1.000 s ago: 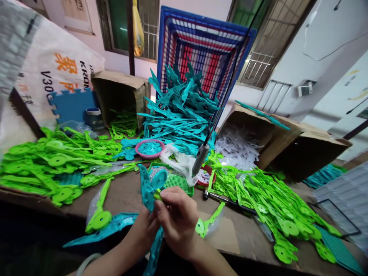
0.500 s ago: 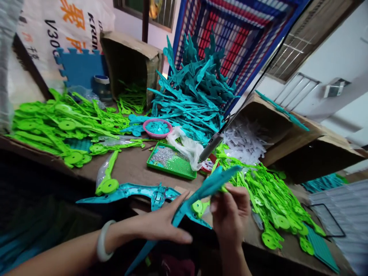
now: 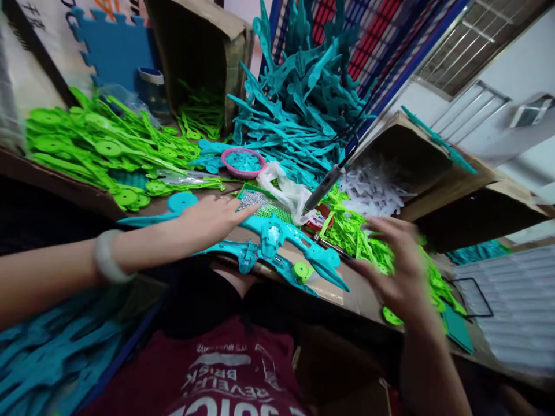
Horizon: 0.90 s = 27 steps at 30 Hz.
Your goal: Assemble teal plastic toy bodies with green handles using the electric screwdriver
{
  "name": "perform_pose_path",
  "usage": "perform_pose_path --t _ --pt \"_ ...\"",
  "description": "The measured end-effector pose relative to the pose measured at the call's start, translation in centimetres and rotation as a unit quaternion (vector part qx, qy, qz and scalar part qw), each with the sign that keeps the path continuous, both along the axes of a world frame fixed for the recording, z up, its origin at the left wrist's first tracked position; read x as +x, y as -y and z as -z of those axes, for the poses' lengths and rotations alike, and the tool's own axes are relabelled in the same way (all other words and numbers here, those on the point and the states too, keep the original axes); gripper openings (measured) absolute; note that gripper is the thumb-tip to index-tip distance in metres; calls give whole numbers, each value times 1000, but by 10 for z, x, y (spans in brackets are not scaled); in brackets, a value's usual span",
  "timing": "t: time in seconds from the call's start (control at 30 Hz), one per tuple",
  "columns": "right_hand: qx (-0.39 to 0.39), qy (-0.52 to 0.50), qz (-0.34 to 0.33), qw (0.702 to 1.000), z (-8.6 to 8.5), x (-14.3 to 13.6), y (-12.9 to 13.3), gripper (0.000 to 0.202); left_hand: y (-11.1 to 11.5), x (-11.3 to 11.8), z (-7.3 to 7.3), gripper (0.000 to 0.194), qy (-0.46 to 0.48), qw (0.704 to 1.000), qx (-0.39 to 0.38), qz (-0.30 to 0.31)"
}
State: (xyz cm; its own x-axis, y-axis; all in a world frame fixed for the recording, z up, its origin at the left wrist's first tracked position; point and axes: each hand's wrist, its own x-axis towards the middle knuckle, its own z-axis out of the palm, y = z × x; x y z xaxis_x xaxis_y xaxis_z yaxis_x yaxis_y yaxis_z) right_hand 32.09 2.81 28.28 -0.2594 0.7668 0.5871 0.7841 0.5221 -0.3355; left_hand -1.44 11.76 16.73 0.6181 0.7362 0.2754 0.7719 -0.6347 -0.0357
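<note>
Swung level since the earlier frame, the upper teal piece lies under the left hand, fingers outstretched, while the right hand has drawn away, fingers parted.

"See any window?"
"Yes, barred, high at right, set in a pale wall."
"And lower down?"
"Make out a brown surface, with deep shadow beneath."
</note>
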Motion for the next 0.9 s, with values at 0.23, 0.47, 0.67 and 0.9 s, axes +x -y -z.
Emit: perform_pose_path --t 0.23,0.47,0.67,0.9 --pt "-139 284 -151 937 79 -68 -95 61 20 1 1 58 63 993 88 -40" --pt "-201 210 -135 947 89 -43 -127 59 98 63 87 33 204 975 54 -72" --pt "-209 178 -141 951 94 -47 -117 58 91 103 112 35 224 965 -30 -131" --pt "-223 136 -133 956 126 -20 -115 63 93 106 132 31 256 959 36 -113"
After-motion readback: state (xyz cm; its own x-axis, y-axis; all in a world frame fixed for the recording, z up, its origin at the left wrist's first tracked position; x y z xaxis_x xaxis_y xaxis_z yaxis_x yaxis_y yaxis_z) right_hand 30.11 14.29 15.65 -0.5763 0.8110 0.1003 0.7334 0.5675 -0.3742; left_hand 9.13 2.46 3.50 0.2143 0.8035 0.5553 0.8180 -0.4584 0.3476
